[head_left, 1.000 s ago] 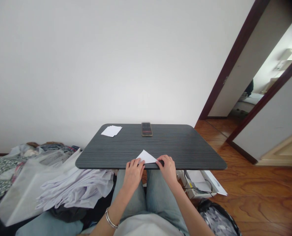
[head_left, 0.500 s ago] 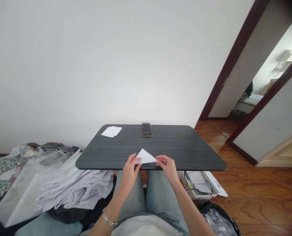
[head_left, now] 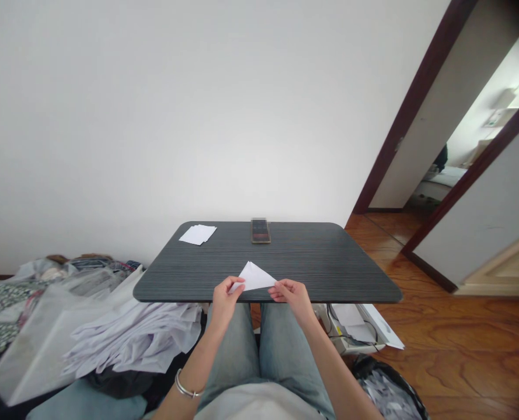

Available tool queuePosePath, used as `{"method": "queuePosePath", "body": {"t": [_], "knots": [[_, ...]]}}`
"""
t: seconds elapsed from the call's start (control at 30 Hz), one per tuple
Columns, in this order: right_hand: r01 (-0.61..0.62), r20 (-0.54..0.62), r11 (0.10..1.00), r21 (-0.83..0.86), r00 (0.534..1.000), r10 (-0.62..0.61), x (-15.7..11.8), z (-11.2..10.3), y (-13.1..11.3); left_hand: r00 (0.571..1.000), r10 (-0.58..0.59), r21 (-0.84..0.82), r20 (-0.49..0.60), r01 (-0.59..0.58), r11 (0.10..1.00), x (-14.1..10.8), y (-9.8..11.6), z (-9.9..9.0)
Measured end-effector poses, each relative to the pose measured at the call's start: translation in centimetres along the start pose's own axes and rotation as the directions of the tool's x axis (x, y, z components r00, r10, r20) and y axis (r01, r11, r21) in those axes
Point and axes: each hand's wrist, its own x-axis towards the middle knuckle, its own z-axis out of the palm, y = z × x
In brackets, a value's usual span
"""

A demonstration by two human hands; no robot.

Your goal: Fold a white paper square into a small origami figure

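Note:
A white sheet of paper folded into a triangle (head_left: 256, 277) is held near the table's front edge, its peak pointing away from me. My left hand (head_left: 227, 294) pinches its left corner between thumb and fingers. At the right corner, my right hand (head_left: 289, 293) grips the paper with its fingertips. Both hands are at the front edge of the dark wood-grain table (head_left: 312, 256). Whether the paper's lower edge touches the tabletop, I cannot tell.
White paper squares (head_left: 198, 234) lie stacked at the table's back left. A phone (head_left: 260, 231) rests at the back middle. Clothes and white cloth (head_left: 141, 332) are heaped on the left. A box with cables (head_left: 351, 329) and a black bag (head_left: 386, 385) stand at the lower right.
My left hand has moved a little left, and the paper triangle has shifted left with it and looks wider. My right hand has moved slightly left, still at the right corner.

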Motion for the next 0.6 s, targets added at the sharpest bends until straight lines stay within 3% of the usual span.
{"method": "queuePosePath", "body": {"t": [0.2,0.33,0.6], "knots": [[0.017,-0.024,1.000,0.003,1.000,-0.017,-0.2,0.2,-0.2,0.981,-0.192,-0.324,0.011,0.185,0.928,-0.4,1.0,0.0],[0.031,-0.021,1.000,-0.003,0.999,-0.031,-0.6,0.3,-0.6,0.938,-0.332,-0.336,0.099,0.346,0.876,-0.7,1.5,0.0],[-0.044,0.009,0.998,0.044,0.999,0.044,-1.1,1.0,-1.7,0.947,-0.293,-0.323,0.133,0.321,0.890,-0.9,2.1,0.0]]}}
